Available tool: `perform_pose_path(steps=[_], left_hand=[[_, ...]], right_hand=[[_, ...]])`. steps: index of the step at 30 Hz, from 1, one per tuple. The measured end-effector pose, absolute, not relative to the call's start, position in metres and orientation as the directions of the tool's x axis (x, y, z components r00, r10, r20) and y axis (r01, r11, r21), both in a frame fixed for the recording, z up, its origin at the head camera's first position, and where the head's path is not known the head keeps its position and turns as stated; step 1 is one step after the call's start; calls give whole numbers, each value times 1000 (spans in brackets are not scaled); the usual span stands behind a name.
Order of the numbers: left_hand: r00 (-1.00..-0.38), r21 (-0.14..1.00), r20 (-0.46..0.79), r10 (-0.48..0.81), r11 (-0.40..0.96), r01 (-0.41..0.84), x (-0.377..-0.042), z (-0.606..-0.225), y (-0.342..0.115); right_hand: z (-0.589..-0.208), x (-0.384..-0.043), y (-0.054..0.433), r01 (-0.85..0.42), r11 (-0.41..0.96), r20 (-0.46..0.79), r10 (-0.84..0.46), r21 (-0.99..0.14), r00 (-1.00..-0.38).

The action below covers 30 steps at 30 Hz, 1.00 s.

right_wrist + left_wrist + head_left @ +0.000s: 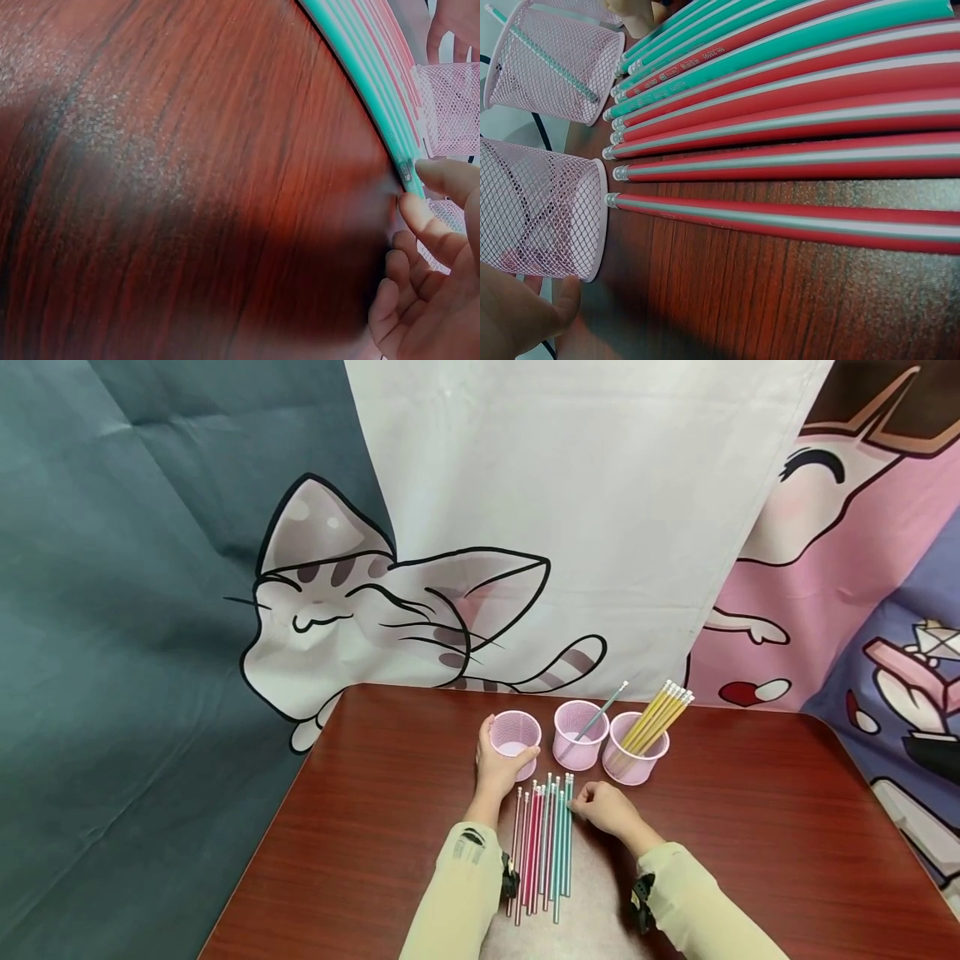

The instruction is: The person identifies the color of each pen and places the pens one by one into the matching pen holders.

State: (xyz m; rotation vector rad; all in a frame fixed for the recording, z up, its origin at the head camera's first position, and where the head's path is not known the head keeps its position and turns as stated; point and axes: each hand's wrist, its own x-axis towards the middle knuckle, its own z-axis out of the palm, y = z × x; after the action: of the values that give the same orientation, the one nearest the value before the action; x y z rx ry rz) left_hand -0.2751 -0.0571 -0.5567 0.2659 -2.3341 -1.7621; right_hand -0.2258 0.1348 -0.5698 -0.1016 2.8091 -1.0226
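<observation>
My left hand (497, 774) grips an empty pink mesh pencil cup (517, 728), fingers around its left side and thumb on the near right. In the left wrist view, that cup (547, 206) stands close to the pencils' eraser ends. My right hand (609, 810) has its thumb and forefinger at the outermost green pencil (567, 860), pinching it near its eraser end. The right wrist view shows the other fingers (397, 274) curled. Red pencils (531, 852) lie mostly on the left of the row, green ones on the right, with some mixed between.
A middle pink mesh cup (581, 758) holds one green pencil (603, 717). Right of it, another pink mesh cup (630, 770) holds several yellow pencils (657, 718). All stand towards the back of the brown wooden table (772, 810), before a printed cloth backdrop (600, 485).
</observation>
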Motion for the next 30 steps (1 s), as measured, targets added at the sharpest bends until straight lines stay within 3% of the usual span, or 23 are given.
perform_pose_path(steps=[16,30], left_hand=[[-963,964,56,-262,265,-15,-276,-557,-57],[-963,968,61,-263,252,-8,-275,-558,-57]], right_hand=[[-562,-233,129,69,885,-238,-48,-461,-970],[-561,-233,129,109,906,-271,-7,-409,-963]])
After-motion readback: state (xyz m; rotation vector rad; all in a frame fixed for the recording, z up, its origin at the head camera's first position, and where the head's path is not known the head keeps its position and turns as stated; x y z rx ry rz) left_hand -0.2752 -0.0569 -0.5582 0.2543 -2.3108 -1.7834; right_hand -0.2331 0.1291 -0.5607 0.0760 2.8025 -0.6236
